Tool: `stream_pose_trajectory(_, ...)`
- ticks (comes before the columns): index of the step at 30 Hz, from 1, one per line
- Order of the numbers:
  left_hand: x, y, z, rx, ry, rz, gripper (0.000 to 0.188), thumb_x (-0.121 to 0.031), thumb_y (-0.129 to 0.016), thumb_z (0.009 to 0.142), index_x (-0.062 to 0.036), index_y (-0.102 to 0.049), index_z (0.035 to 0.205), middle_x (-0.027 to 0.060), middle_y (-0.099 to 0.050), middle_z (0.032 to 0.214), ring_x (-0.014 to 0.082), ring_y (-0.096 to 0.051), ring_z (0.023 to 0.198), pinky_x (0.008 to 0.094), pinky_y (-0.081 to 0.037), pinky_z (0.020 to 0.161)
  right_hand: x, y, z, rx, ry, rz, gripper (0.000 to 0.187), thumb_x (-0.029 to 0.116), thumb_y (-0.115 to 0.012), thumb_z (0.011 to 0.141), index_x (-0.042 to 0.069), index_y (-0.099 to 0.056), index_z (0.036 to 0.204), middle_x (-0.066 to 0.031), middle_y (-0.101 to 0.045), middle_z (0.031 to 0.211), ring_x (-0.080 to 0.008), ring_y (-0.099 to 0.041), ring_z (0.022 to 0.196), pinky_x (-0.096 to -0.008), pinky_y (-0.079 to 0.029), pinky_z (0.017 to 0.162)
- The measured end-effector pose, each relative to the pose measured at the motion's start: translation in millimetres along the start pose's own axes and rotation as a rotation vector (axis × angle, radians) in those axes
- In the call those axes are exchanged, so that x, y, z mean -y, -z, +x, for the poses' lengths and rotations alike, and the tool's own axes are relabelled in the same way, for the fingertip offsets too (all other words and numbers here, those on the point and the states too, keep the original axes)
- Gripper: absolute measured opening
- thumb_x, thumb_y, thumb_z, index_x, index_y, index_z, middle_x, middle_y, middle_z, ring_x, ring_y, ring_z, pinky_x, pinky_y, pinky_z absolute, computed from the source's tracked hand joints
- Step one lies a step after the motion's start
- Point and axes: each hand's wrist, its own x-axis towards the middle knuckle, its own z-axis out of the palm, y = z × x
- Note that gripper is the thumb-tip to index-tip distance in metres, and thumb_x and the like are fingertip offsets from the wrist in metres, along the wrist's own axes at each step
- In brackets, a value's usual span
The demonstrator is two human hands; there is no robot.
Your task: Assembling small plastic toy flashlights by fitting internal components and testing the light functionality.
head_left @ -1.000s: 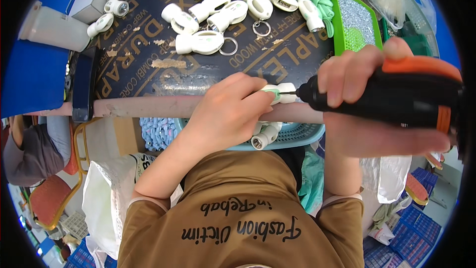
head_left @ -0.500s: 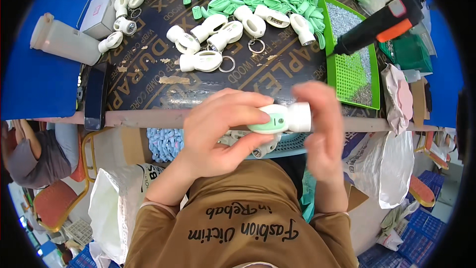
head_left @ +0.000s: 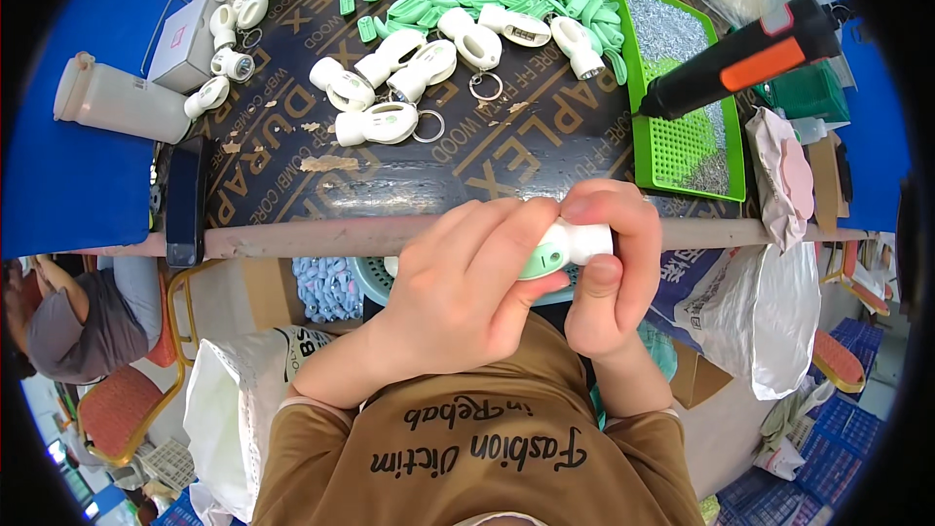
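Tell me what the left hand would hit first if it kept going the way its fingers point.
The left hand points right, fingers wrapped on the white and green plastic piece. Going straight on, it would press first into the right hand, which grips the same piece from the other side.

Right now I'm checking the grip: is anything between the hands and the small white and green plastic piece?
Nothing visible. The left hand and right hand both clasp the small white and green plastic piece directly, just below the table's front edge.
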Motion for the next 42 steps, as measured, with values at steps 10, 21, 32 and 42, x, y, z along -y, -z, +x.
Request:
stream_pose_trajectory(10,13,14,0,0.177,0.737,-1.152,0.034,-0.028,-0.056,0.091,0.0016,-0.054,0.107,0.0083,-0.063,0.08,0.0126,-0.059,0.064,0.0234,-0.045,0.054,0,14,16,0.231,-0.156,-0.068,0.052,0.044,-0.04,0.095,0.0,-0.057,0.115,-0.0133,-0.057,0.097,-0.0249,-0.054,0.088,-0.0329,-0.043,0.079)
stream_pose_trajectory(21,28,-4,-10,0.455,0.873,-2.07,0.046,-0.034,-0.05,0.094,0.0027,-0.044,0.122,0.0161,-0.059,0.1,0.0151,-0.057,0.074,0.0231,-0.043,0.06,-25,19,22,0.479,-0.204,0.446,0.047,0.044,-0.042,0.095,0.0,-0.054,0.108,-0.0113,-0.055,0.1,-0.0227,-0.051,0.091,-0.0326,-0.041,0.081)
stream_pose_trajectory(32,27,-7,-11,0.473,0.743,-1.787,0.048,-0.019,-0.061,0.089,0.0004,-0.039,0.127,0.0028,-0.051,0.091,0.0062,-0.046,0.073,0.0191,-0.037,0.059,-12,8,13,0.336,-0.301,0.349,0.038,0.038,-0.041,0.096,0.002,-0.053,0.1,-0.0079,-0.049,0.091,-0.0191,-0.046,0.084,-0.0302,-0.038,0.076)
stream_pose_trajectory(42,5,-1,-16,0.377,0.599,-1.201,0.048,-0.017,-0.054,0.093,0.0022,-0.035,0.132,0.0087,-0.047,0.118,0.0159,-0.045,0.11,0.0301,-0.036,0.094,-7,16,-3,0.276,-0.317,0.518,0.067,0.024,-0.071,0.08,0.0,-0.031,0.128,-0.0118,-0.057,0.109,-0.0189,-0.054,0.103,-0.032,-0.042,0.09)
